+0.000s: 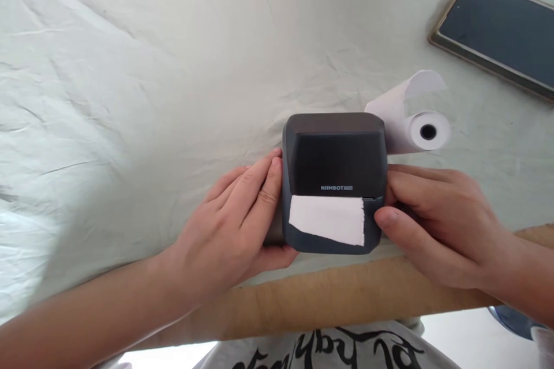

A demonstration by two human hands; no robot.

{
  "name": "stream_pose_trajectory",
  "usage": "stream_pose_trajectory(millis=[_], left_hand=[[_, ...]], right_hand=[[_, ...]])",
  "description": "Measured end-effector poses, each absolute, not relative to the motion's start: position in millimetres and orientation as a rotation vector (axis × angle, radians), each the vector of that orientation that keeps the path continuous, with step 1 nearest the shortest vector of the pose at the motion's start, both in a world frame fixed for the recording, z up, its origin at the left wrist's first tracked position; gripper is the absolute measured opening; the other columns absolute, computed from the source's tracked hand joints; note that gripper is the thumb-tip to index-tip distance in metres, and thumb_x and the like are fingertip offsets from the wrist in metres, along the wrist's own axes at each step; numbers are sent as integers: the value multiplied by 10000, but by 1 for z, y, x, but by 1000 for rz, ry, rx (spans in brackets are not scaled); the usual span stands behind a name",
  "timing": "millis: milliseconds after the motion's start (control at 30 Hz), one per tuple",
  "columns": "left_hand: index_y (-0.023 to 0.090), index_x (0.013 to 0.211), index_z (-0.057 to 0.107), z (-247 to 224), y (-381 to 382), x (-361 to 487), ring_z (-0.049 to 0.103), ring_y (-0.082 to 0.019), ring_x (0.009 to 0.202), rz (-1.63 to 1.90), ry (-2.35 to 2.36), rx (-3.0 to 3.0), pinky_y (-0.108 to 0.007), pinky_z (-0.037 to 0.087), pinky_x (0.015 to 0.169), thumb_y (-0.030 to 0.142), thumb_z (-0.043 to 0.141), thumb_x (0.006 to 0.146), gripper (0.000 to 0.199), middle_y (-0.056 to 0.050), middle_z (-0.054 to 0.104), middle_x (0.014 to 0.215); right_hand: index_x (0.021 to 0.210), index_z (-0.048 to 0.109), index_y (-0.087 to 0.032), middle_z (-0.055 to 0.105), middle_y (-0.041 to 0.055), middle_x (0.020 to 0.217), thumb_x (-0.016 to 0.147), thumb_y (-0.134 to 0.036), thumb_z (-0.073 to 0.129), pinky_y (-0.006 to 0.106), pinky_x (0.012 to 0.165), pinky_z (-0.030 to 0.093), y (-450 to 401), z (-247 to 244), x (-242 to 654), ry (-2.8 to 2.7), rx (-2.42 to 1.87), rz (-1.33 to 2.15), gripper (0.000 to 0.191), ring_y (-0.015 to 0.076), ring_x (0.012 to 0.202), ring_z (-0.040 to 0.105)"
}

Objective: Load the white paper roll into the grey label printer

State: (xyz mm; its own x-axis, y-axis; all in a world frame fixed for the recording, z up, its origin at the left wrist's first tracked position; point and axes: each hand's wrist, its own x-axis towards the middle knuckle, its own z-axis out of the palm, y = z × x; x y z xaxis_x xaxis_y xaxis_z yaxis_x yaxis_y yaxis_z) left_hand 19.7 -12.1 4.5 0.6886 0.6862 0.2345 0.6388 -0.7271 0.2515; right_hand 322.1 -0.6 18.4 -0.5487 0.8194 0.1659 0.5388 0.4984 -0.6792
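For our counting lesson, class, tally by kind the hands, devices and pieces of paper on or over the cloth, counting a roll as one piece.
Hands: 2 (left hand, right hand)
Devices: 2 (printer, phone)
Paper: 2 (roll, strip)
Total: 6

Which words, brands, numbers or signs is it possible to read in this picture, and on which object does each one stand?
"NIIMBOT": on the printer.
Small characters right after it: too blurred to read.
Black script on the shirt: upside down and cut off, not surely readable.
No writing shows on the paper strip, the roll or the phone.
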Motion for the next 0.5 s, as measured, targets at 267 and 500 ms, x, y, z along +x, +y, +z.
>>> stream_pose_trajectory(millis=[267, 500], left_hand=[[107, 1781, 430, 6, -14, 22, 773, -407, 1468, 583, 1168, 2631, -525, 717, 1180, 357, 730, 1049, 830, -276, 699, 1659], [1, 1705, 467, 4, -12, 18, 732, -388, 1526, 581, 1109, 2640, -485, 643, 1269, 482, 631, 1103, 789, -315, 702, 1634]], right_hand=[[768, 432, -217, 411, -27, 615, 1181, -353, 502, 288, 514, 285, -6, 13, 321, -2270, -1189, 715, 441, 95, 537, 371], [720, 374, -213, 378, -53, 572, 1175, -315, 539, 250, 456, 240, 5, 22, 323, -2279, -1119, 762, 494, 59, 499, 317]])
